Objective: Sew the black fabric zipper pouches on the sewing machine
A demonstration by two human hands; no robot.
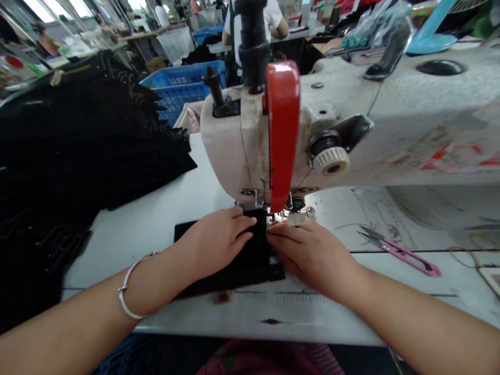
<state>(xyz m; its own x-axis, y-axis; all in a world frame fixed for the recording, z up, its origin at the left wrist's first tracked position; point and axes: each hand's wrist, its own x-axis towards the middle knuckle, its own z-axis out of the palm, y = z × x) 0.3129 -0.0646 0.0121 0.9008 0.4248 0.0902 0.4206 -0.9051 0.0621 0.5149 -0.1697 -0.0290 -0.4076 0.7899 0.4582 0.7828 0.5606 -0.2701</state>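
A dark, folded piece of black fabric [250, 255] lies on the sewing machine bed, its far edge under the machine head. My left hand [219, 237] rests on top of it, fingers stretched toward the presser foot area and thumb a little apart. At the fabric's right edge, my right hand [312, 255] has its fingers pressed together, gripping the edge close to the needle area; its fingertips are partly hidden. Just above both hands is the white sewing machine [234, 140], with a red guard-like lever [283, 130] down its front. The needle itself is not clearly visible.
Pink-handled thread snips [402, 252] lie right of my right hand. A large stack of black fabric pieces [78, 135] covers the left side. Blue crates [183, 86] stand behind the machine, near a person in a white top [275, 21]. A ruler strip [292, 298] runs along the front.
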